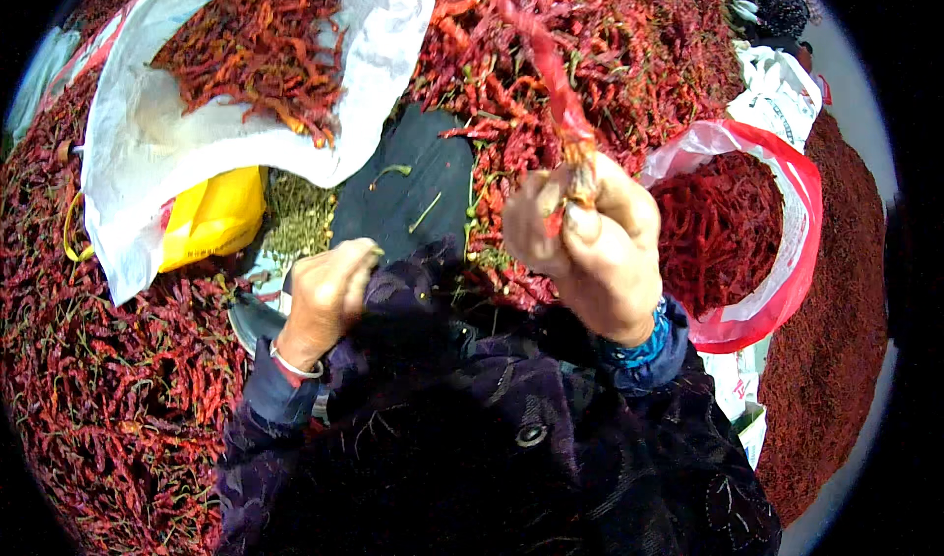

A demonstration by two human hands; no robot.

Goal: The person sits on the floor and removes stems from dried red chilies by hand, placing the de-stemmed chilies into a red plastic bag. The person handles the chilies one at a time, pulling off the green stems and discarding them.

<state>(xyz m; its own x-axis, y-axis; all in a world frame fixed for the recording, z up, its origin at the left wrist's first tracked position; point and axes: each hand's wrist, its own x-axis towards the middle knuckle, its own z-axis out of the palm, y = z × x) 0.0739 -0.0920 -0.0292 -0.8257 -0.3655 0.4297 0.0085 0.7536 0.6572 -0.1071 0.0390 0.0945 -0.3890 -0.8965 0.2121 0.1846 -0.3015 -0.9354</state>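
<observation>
Pinched between the thumb and fingers of my right hand (597, 246) is a long dried red chili pepper (557, 84), its tip pointing up and away. My left hand (330, 290) is closed above my lap, with a small greenish bit, perhaps a stem, at the fingertips. Between and beyond the hands lies a dark sheet (413, 180) with loose green chili stems (425, 213) on it. A large pile of red chilies (627, 47) rises beyond my right hand. More chilies lie in an open white plastic sack (147, 143) at the upper left.
A red-rimmed plastic bag (807, 261) of chilies stands to the right, by a white bag (774, 95). A yellow bag (221, 220) and a heap of stems (295, 213) lie at the left. Chilies spread over the ground (125, 408). Another person (785, 7) is at the top right.
</observation>
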